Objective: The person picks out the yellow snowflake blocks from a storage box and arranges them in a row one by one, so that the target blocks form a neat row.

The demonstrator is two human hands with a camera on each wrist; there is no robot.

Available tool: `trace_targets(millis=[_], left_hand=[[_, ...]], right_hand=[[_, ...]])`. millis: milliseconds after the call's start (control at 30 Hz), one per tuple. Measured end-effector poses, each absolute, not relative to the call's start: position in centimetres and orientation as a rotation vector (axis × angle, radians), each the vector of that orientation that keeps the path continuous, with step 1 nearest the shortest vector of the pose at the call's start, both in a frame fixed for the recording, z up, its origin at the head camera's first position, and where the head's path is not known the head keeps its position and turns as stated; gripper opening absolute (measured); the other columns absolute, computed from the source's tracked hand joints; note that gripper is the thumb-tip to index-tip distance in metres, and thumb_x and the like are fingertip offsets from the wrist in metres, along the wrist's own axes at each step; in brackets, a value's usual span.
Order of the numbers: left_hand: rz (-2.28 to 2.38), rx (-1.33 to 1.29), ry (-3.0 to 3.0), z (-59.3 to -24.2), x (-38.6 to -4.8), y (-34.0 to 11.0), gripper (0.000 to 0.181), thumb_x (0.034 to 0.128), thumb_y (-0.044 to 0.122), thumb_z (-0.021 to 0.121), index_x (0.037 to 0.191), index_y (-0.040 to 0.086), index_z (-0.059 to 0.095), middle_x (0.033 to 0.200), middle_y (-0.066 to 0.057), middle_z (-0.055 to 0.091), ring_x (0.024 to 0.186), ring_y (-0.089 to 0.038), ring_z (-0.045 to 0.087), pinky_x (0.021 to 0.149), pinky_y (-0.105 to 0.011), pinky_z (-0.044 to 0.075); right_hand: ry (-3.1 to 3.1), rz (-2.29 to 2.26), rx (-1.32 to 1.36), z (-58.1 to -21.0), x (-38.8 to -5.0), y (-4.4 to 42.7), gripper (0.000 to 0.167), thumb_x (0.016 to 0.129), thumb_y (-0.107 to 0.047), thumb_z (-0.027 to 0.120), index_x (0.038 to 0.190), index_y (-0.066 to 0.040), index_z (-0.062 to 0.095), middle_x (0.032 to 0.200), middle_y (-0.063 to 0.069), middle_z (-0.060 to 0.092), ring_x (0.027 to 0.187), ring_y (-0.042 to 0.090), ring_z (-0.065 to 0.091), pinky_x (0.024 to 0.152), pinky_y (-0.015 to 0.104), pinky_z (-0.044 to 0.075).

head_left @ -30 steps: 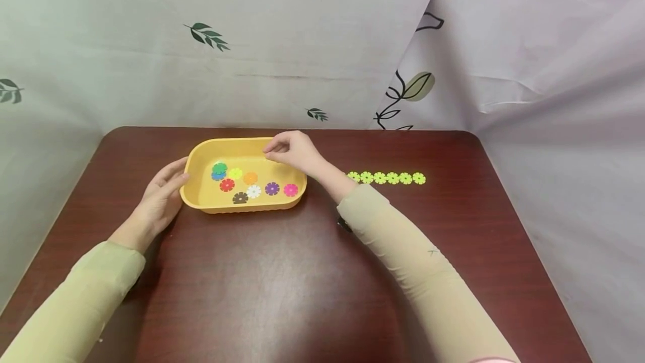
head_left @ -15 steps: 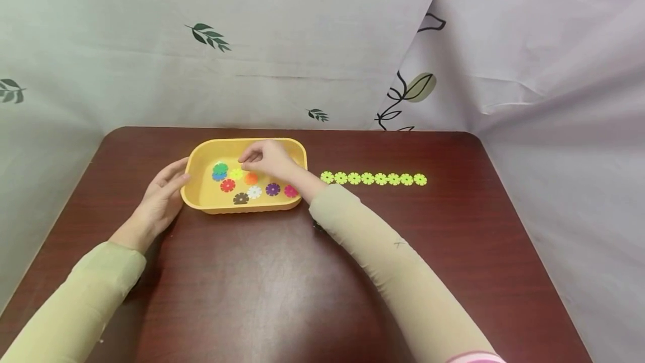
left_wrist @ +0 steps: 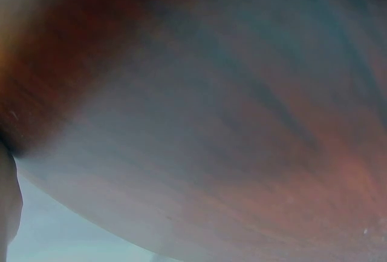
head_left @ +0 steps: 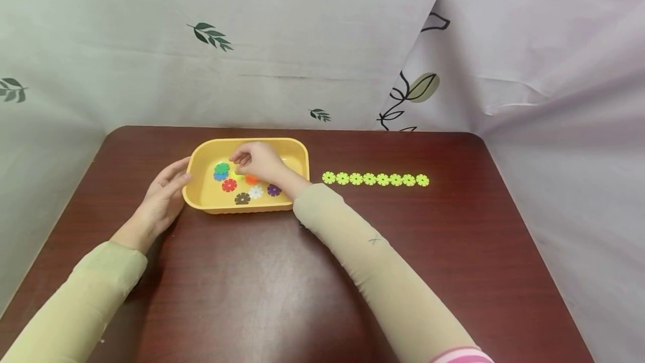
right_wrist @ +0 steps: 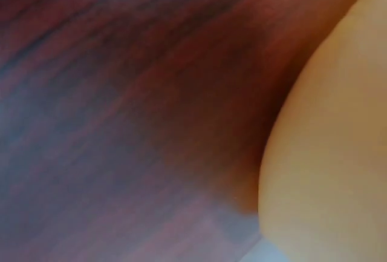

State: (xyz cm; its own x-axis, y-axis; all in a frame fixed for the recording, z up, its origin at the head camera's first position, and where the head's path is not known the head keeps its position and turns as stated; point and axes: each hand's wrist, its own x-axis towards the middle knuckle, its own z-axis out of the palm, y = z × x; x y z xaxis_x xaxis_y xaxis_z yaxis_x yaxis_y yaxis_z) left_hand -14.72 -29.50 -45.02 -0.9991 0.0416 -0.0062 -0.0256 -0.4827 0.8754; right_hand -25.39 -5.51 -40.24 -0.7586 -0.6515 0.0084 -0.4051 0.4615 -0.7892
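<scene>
In the head view, my left hand (head_left: pixel 163 195) holds the left end of a yellow plastic tray (head_left: pixel 201 198), thumb at the rim. My right hand (head_left: pixel 264 164) reaches into the tray over a yellow snowflake disc (head_left: pixel 232 173), thumb and fingers apart just above it. Around it lie green (head_left: pixel 221 167), blue (head_left: pixel 220 176), red (head_left: pixel 229 185), orange (head_left: pixel 251 180), brown (head_left: pixel 242 199), white (head_left: pixel 255 192) and purple discs (head_left: pixel 274 190). Whether my fingertips touch the yellow disc is hard to see. The left wrist view is mostly blurred tabletop.
To the tray's right, a straight row of yellow-green snowflake discs (head_left: pixel 375 179) lies on the dark red wooden table (head_left: pixel 242 284). A pale curtain (head_left: pixel 282 43) with leaf prints hangs behind the table. The tray's yellow wall (right_wrist: pixel 326 141) fills the right of the right wrist view.
My right hand has moved left and down within the tray, toward the yellow disc. The pink disc is now hidden by my right arm. My left hand stays at the tray.
</scene>
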Motion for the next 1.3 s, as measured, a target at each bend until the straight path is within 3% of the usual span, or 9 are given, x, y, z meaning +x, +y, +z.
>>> trace_targets(millis=[300, 633, 1300], left_hand=[[2.672, 0.021, 1.578, -44.86, -14.7, -29.52, 0.038, 0.1088, -0.006, 0.047, 0.134, 0.016, 0.067, 0.134, 0.007, 0.07, 0.121, -0.006, 0.067, 0.097, -0.017, 0.056], [2.658, 0.028, 1.588, -44.67, -14.74, -29.49, 0.038, 0.1091, -0.004, 0.048, 0.134, 0.017, 0.067, 0.135, 0.007, 0.069, 0.121, -0.005, 0.067, 0.097, -0.017, 0.056], [2.652, 0.003, 1.588, -44.93, -14.72, -29.52, 0.037, 0.1086, -0.004, 0.05, 0.133, 0.018, 0.067, 0.133, 0.007, 0.07, 0.119, -0.005, 0.067, 0.097, -0.017, 0.056]], right_hand=[[2.515, -0.834, -1.071, -40.78, -25.62, -5.73, 0.042, 0.096, -0.01, 0.081, 0.136, -0.007, 0.07, 0.135, 0.005, 0.073, 0.124, 0.016, 0.068, 0.104, 0.015, 0.05], [2.579, -0.682, -1.131, -40.89, -25.55, -6.05, 0.04, 0.097, -0.014, 0.08, 0.136, -0.011, 0.072, 0.136, 0.003, 0.072, 0.124, 0.016, 0.065, 0.11, 0.024, 0.048], [2.545, -0.63, -1.194, -40.77, -25.22, -6.09, 0.029, 0.097, -0.015, 0.079, 0.126, -0.01, 0.077, 0.126, 0.004, 0.073, 0.113, 0.016, 0.063, 0.098, 0.021, 0.05]])
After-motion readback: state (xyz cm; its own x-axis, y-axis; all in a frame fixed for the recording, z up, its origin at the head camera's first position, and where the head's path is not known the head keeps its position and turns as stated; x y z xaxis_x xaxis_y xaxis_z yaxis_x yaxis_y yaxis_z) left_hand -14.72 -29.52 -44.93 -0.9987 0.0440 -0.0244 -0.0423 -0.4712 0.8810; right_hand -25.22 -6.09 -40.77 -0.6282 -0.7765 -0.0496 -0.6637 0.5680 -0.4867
